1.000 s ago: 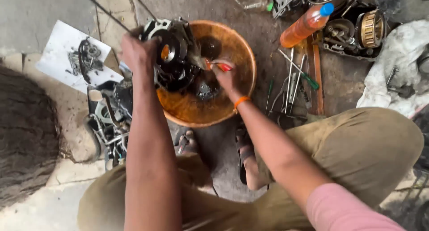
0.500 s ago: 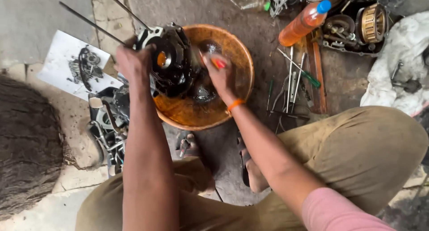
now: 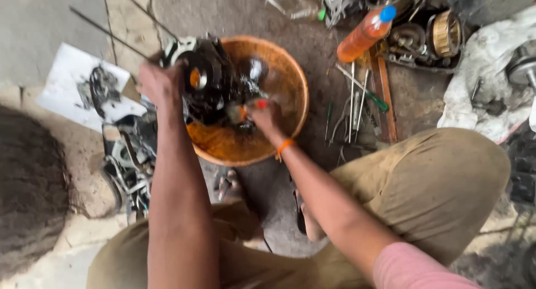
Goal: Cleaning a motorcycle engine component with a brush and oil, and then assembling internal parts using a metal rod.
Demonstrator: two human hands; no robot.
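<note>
Over the orange basin (image 3: 290,99) on the floor, the left hand (image 3: 159,82) has its fingers clenched on the engine case (image 3: 209,85) at its left edge, tilting it in the basin. The right hand (image 3: 267,115) grasps a red-tipped brush (image 3: 254,104) against its lower side. Scrubbing goes best with the case held steady and strokes kept short.

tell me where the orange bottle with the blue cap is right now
In the head view the orange bottle lies tilted on the ground at upper right, beyond the orange basin, just above the loose hand tools and left of the round metal parts.
</note>
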